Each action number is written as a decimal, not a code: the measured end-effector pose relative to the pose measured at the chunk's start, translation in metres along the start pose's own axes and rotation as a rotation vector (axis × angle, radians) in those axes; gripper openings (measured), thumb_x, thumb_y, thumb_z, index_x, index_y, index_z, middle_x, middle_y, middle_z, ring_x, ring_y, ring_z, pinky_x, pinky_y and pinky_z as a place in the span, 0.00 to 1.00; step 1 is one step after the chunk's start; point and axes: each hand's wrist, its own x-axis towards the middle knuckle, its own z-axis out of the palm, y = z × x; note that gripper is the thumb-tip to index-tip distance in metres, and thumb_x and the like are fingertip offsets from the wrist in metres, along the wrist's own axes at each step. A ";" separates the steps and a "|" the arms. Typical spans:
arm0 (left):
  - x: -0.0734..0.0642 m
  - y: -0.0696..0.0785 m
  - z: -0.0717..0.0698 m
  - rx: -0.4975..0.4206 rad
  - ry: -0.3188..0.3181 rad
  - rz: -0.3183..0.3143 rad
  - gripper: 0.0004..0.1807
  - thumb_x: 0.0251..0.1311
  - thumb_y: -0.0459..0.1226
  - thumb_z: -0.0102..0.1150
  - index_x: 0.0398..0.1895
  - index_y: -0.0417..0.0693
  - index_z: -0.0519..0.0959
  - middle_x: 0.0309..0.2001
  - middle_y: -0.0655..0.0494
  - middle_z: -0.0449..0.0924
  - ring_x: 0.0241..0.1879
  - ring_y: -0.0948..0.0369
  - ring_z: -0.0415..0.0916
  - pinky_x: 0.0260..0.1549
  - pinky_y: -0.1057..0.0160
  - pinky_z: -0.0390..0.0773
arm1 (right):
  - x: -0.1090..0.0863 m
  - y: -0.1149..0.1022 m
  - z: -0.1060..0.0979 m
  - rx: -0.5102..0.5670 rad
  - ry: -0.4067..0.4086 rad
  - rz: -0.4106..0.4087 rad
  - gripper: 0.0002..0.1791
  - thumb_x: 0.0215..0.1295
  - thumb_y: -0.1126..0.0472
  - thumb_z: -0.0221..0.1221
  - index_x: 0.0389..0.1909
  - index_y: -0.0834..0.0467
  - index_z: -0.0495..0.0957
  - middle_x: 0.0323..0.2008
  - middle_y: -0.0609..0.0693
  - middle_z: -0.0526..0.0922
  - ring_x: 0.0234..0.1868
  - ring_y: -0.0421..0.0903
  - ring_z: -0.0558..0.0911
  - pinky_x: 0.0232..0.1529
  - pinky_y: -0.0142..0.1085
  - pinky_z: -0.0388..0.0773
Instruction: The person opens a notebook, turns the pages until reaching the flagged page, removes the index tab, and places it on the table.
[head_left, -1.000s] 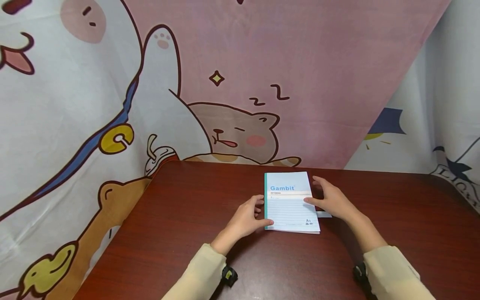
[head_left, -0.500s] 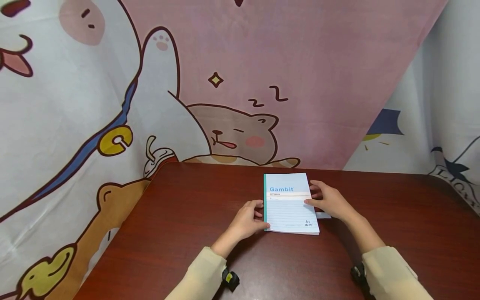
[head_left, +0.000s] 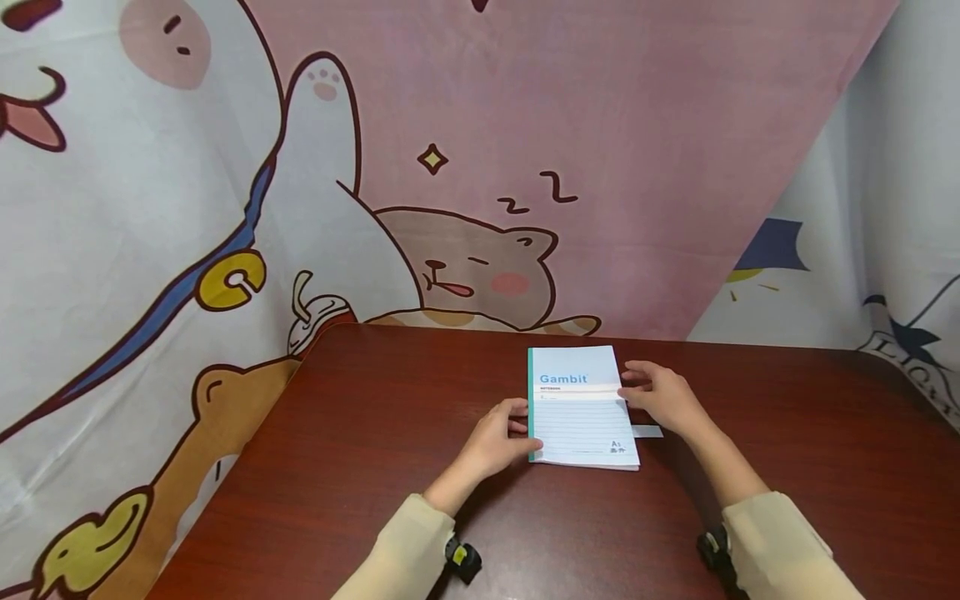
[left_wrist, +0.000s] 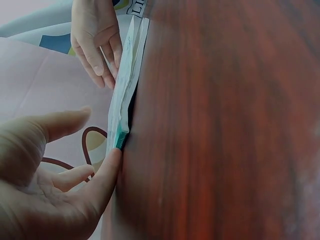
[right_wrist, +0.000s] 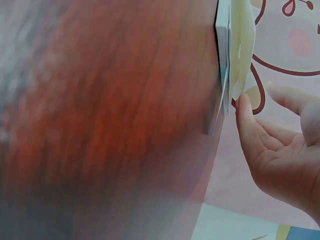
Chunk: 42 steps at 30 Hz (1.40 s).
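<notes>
A closed notebook (head_left: 581, 425) with a pale cover, blue lettering and a green spine lies on the table. From its right side sticks out a white strip (head_left: 648, 432). My left hand (head_left: 497, 440) is at the spine. In the left wrist view a finger of it meets the green spine (left_wrist: 120, 137), while the thumb (left_wrist: 67, 122) stands apart. At the opposite edge is my right hand (head_left: 666, 400). The right wrist view shows one of its fingertips (right_wrist: 243, 102) against the slightly lifted cover (right_wrist: 243, 50), its thumb away from it.
The dark red-brown table (head_left: 375, 433) reaches back to a cartoon-printed cloth (head_left: 637, 167). More of this cloth hangs along the left and right sides. Both wrists carry small black devices, such as the left one (head_left: 462, 560).
My right hand has shifted slightly off the cover, so its thumb is now at the right edge rather than over the page lines. My left hand sits a little lower along the spine.
</notes>
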 end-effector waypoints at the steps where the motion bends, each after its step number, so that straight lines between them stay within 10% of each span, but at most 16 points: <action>1: 0.000 0.000 0.000 -0.003 -0.002 -0.003 0.35 0.56 0.35 0.71 0.66 0.35 0.69 0.60 0.43 0.78 0.52 0.50 0.80 0.50 0.53 0.80 | 0.000 0.000 0.000 0.016 -0.004 0.001 0.33 0.68 0.62 0.61 0.68 0.73 0.63 0.60 0.72 0.76 0.53 0.64 0.82 0.47 0.48 0.84; 42: -0.003 0.001 -0.004 -0.039 -0.033 0.049 0.23 0.62 0.36 0.66 0.60 0.41 0.76 0.57 0.47 0.81 0.53 0.50 0.81 0.47 0.59 0.81 | 0.002 -0.013 -0.008 0.338 0.088 -0.059 0.27 0.72 0.64 0.57 0.68 0.68 0.65 0.60 0.71 0.75 0.47 0.52 0.84 0.43 0.41 0.85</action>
